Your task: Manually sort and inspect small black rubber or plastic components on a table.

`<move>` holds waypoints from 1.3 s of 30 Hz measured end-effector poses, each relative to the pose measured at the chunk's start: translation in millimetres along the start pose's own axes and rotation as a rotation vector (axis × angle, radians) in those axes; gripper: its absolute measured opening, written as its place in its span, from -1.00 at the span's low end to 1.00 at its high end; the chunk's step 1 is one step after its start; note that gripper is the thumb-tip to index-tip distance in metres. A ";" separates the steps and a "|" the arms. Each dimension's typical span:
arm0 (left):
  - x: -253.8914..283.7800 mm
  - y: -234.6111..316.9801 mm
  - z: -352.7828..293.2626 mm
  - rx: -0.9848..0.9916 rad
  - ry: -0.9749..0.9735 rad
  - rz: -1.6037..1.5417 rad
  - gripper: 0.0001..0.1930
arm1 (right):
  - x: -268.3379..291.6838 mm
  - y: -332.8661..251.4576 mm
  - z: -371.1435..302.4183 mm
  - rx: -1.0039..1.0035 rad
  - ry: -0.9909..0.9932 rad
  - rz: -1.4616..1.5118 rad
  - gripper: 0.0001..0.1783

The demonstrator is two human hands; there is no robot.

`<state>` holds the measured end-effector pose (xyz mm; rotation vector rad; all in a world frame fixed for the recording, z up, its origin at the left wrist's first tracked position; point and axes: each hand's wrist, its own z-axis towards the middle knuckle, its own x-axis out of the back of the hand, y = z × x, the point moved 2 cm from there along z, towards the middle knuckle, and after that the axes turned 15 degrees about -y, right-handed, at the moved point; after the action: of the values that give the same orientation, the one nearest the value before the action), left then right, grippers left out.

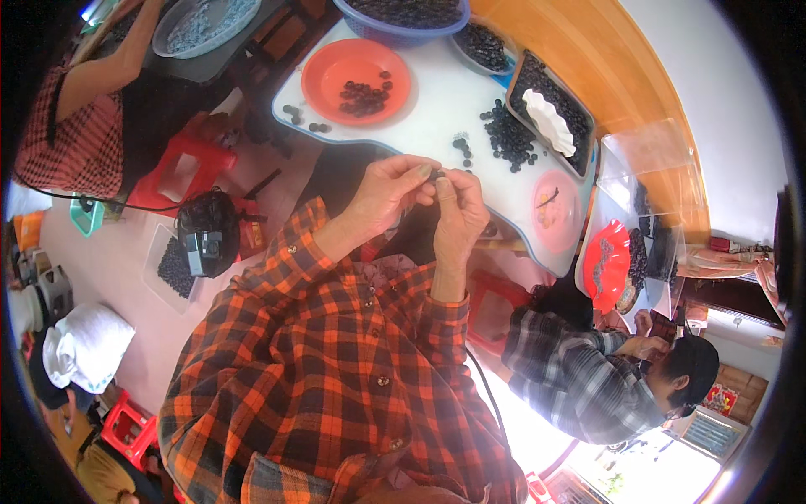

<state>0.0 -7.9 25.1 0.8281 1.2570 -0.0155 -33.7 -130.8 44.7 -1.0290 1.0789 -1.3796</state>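
Dark berry (438, 174), a single small one, sits pinched between the fingertips of both hands, raised above the near edge of the white table (437, 101). The left hand (388, 195) curls narrow around it, thumb and forefinger closed on the fruit; the right hand (458, 214) meets it from the other side, its fingers bent in and touching the same berry. Both forearms wear sleeves of an orange and black checked shirt (336, 370).

Just beyond the hands lies a loose heap of dark berries (508, 134) on the bare tabletop, with a few strays nearer the fingers. Farther out from the left hand stands an orange plate (323, 76) holding a small cluster of berries. Beyond the right hand is a dark tray (579, 113) full of berries with a white scalloped dish (550, 122) resting on top. Near the right hand, on the table's edge, sits a pink plate (554, 210) with a few pale scraps and a dark stem. A blue basin (403, 35) of berries stands at the far side.

Below the right hand, well apart, a person in a grey checked shirt (579, 378) bends over a red bowl (606, 260). Off past the left hand, another person in a red patterned top (71, 126) sits by a red stool (189, 164).
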 end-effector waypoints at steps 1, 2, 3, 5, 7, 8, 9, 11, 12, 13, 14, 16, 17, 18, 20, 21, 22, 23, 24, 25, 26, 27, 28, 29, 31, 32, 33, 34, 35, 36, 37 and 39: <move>0.9 -0.2 0.4 -0.002 0.006 0.004 -0.78 | -0.1 0.7 0.7 -0.006 0.000 -0.023 -0.92; 1.9 -0.3 0.6 -0.003 0.007 0.003 -0.78 | 0.0 0.9 1.5 -0.007 -0.002 -0.023 -0.92; 2.9 -0.6 0.7 -0.003 0.005 0.015 -0.78 | -1.1 -3.1 2.8 0.032 -0.012 -0.087 -0.93; 4.1 -2.0 1.4 -0.002 0.004 0.025 -0.78 | -1.8 -4.9 3.8 0.070 -0.022 -0.152 -0.93; 4.8 -3.3 3.0 -0.021 0.019 0.038 -0.78 | -1.8 -3.9 4.5 0.075 -0.017 -0.231 -0.94; 6.0 -4.0 3.3 -0.019 0.021 0.037 -0.78 | -1.4 -3.1 4.9 0.073 -0.016 -0.231 -0.94; 7.5 -4.2 3.3 -0.028 0.006 0.055 -0.78 | -1.4 -2.3 5.3 0.078 -0.018 -0.245 -0.94; 9.2 -5.0 3.9 -0.033 -0.004 0.072 -0.79 | -1.8 -1.5 6.2 0.077 -0.020 -0.259 -0.94; 9.6 -5.2 4.4 -0.039 0.000 0.086 -0.79 | -2.5 -2.2 6.9 0.062 -0.021 -0.207 -0.93; 10.3 -5.5 4.8 -0.045 0.004 0.101 -0.79 | -2.8 -1.7 7.5 0.046 -0.022 -0.156 -0.93; 11.4 -6.3 5.1 -0.042 0.008 0.099 -0.79 | -2.0 1.5 7.5 0.040 -0.022 -0.156 -0.93; 12.7 -6.4 7.0 -0.042 0.012 0.093 -0.79 | -0.8 6.3 9.9 0.054 -0.032 -0.165 -0.92; 12.6 -6.3 7.7 -0.040 0.015 0.091 -0.79 | 0.5 7.9 10.7 0.049 -0.032 -0.164 -0.92; 12.0 -6.7 6.8 -0.031 0.028 0.104 -0.79 | 0.4 6.1 10.8 0.085 -0.030 -0.246 -0.92; 11.7 -7.7 5.8 -0.018 0.048 0.116 -0.80 | 2.7 7.5 10.4 0.113 -0.032 -0.325 -0.91; 11.4 -6.5 7.1 -0.013 0.042 0.116 -0.79 | 4.1 7.9 12.3 0.127 -0.046 -0.386 -0.91; 11.8 -6.0 8.1 -0.008 0.037 0.117 -0.79 | 4.3 7.6 13.4 0.141 -0.060 -0.447 -0.90; 13.8 -6.1 8.1 -0.006 0.040 0.119 -0.79 | 3.7 7.2 13.0 0.139 -0.060 -0.444 -0.90; 16.7 -6.7 6.8 0.004 0.054 0.177 -0.77 | 1.9 5.0 12.4 0.134 -0.067 -0.469 -0.90; 18.6 -7.0 5.7 0.015 0.069 0.236 -0.76 | 1.2 4.0 11.5 0.130 -0.074 -0.493 -0.90; 19.3 -7.4 5.0 0.016 0.073 0.239 -0.76 | 2.8 6.3 10.2 0.128 -0.075 -0.489 -0.90; 19.6 -7.6 5.1 0.023 0.066 0.252 -0.76 | 3.9 9.1 10.0 0.094 -0.099 -0.487 -0.90; 19.5 -7.7 4.7 0.031 0.058 0.266 -0.75 | 4.7 11.1 9.5 0.060 -0.123 -0.484 -0.90; 19.0 -7.4 3.2 0.033 0.059 0.271 -0.75 | 5.7 11.2 8.1 0.060 -0.121 -0.479 -0.90; 17.8 -8.8 1.8 0.078 0.091 0.311 -0.76 | 4.0 0.4 8.6 0.194 -0.155 -0.633 -0.90; 16.1 -9.8 1.7 0.082 0.087 0.315 -0.76 | 5.6 2.1 7.6 0.195 -0.148 -0.632 -0.90; 13.9 -9.4 0.6 0.098 0.125 0.365 -0.77 | 6.0 3.5 6.5 0.216 -0.159 -0.651 -0.90; 12.7 -9.1 -0.3 0.113 0.162 0.416 -0.77 | 6.3 5.3 4.9 0.236 -0.169 -0.670 -0.90; 13.8 -10.6 -1.3 0.117 0.159 0.421 -0.77 | 6.8 8.3 2.7 0.242 -0.164 -0.667 -0.90; 17.2 -13.8 -2.7 0.125 0.164 0.427 -0.78 | 7.5 10.2 0.7 0.243 -0.159 -0.666 -0.90; 19.8 -16.4 -3.7 0.132 0.170 0.432 -0.78 | 8.2 12.0 -1.3 0.234 -0.160 -0.660 -0.90; 23.1 -20.3 -5.2 0.159 0.173 0.423 -0.78 | 10.6 13.7 -5.0 0.225 -0.159 -0.651 -0.89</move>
<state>-5.1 -9.9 -5.5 1.2420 1.2301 0.3057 -36.3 -141.5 30.5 -1.3566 0.4613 -1.8420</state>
